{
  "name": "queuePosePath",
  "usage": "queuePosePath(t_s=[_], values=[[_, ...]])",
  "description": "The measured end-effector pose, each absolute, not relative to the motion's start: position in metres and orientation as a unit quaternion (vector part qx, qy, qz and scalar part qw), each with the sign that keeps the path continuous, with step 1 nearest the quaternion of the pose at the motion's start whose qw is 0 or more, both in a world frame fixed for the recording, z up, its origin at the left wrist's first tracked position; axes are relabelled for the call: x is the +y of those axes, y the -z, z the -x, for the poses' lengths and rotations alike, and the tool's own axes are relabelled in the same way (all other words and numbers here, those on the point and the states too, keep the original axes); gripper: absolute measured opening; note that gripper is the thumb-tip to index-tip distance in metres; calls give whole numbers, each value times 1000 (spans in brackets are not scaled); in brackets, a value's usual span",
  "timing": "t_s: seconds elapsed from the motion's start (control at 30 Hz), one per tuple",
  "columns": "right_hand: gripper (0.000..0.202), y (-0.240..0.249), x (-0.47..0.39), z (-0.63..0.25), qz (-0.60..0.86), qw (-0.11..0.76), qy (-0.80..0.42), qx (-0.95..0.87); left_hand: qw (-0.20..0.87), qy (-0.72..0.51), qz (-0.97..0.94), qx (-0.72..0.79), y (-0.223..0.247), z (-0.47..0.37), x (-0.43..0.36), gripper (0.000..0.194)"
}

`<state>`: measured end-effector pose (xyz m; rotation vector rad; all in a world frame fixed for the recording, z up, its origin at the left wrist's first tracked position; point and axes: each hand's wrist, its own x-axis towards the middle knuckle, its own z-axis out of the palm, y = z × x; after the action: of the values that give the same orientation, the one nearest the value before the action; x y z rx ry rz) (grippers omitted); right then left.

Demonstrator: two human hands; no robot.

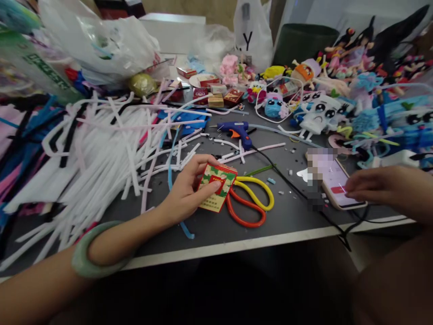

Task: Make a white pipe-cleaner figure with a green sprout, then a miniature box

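A small flat box (218,187) with a red, green and cream camouflage print is gripped in my left hand (193,192), thumb across its front. Just right of it lie scissors with a red-orange loop (246,216) and a yellow loop (264,192); their blades are hidden behind the box. My right hand (385,192) reaches over a phone (333,178) lying on the table, fingers stretched out to its lit screen beside a red button. Nothing shows in that hand.
White fuzzy sticks (91,167) cover the table's left. A blue glue gun (237,131) lies mid-table, its black cord (280,171) running toward the front edge (237,248). Small boxes (233,96), plush-like figures (321,113) and a plastic bag (111,45) stand behind.
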<state>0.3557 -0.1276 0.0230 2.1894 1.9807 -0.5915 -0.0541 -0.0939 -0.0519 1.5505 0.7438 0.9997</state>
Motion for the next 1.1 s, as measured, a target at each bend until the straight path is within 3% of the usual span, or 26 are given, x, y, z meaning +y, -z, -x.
queuePosePath(t_s=[0.23,0.73,0.83,0.97,1.1], values=[[36,-19,-135,-387,-745,61,376,547,573,-440,-614,319,48,50,-92,31],[17,7,-121,-402,-716,23,448,534,580,-420,-617,325,48,50,-93,32],[24,7,-119,-407,-724,-18,399,562,579,-418,-621,325,48,50,-93,32],[41,-2,-120,-403,-788,-109,236,559,581,-419,-617,324,46,50,-94,32],[45,-11,-123,-394,-817,-157,155,533,580,-418,-620,323,46,50,-93,32]])
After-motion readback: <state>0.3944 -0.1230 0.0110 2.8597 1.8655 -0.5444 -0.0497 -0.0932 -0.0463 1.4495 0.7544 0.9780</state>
